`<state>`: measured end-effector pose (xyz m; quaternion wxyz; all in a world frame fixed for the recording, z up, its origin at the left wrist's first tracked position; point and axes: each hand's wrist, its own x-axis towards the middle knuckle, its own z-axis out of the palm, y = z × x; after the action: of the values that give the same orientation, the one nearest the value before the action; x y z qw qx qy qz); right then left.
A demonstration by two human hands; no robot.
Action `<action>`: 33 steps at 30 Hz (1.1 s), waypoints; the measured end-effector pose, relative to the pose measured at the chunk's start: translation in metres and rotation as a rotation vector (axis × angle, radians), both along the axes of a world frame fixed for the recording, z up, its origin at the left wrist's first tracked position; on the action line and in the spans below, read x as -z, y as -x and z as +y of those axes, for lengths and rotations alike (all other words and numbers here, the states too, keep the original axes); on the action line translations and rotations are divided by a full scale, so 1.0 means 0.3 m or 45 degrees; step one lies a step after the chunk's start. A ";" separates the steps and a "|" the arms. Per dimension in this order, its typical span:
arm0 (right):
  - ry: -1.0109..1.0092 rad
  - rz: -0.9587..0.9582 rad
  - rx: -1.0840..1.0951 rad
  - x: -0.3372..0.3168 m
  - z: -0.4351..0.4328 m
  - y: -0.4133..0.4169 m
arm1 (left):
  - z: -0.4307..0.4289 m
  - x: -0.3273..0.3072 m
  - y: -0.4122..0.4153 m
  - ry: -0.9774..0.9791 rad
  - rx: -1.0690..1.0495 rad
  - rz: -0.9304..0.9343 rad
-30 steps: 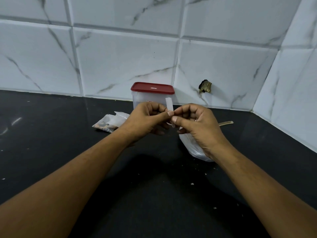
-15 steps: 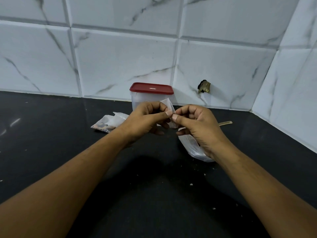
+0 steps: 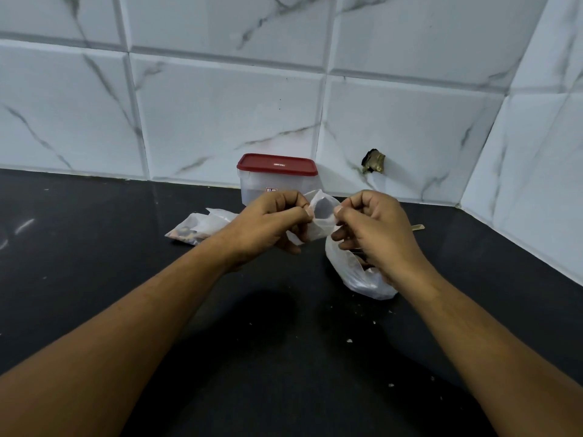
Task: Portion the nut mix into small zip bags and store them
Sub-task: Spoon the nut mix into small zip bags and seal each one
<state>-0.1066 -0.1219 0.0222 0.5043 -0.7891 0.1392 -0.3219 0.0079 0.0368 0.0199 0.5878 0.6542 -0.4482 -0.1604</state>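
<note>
Two hands, one little bag. The left hand [image 3: 274, 223] and the right hand [image 3: 377, 230] each pinch one lip of the small zip bag [image 3: 322, 216] between thumb and forefinger, the other fingers curled under. The mouth stands pulled apart into an open oval. The bag hangs in the air above the black worktop [image 3: 284, 348], just in front of the red-lidded container [image 3: 277, 181]. It looks empty, though the film is too cloudy to be sure.

Under the right wrist slumps a larger plastic bag [image 3: 356, 279] with something dark inside, most likely the nut mix. Off to the left, behind the left forearm, a heap of filled bags [image 3: 194, 230] lies on the worktop, with nuts showing through. A wooden handle [image 3: 418, 227] pokes out past the right hand. Whether it belongs to a spoon or a scoop is hidden.

The step in hand looks like opening this bag for filling. To do it well, the seal should be parted along its whole width, not just the middle, with an even pull on both lips so the thin film doesn't tear. Then one hand should take over the mouth alone, holding it wide and low beside the big bag, which frees the other hand to scoop. Crumbs [image 3: 349, 340] dot the worktop, so a short carry matters. So does a clean zip track, or the bag won't shut.
</note>
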 end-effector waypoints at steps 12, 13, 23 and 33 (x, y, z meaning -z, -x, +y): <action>0.563 0.120 -0.035 0.033 0.025 -0.011 | 0.001 -0.004 0.034 -0.088 -0.003 -0.246; 0.530 0.121 -0.042 0.030 0.024 -0.010 | 0.002 -0.007 0.031 -0.078 -0.007 -0.267; 0.488 0.223 -0.090 0.040 0.013 -0.021 | -0.002 -0.001 0.034 -0.163 0.041 -0.355; 0.426 0.188 -0.069 0.039 0.018 -0.017 | 0.002 -0.013 0.039 -0.161 -0.026 -0.405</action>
<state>-0.1015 -0.1164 0.0105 0.3628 -0.8870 0.0991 -0.2680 -0.0037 0.0373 0.0238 0.4686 0.7116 -0.5178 -0.0766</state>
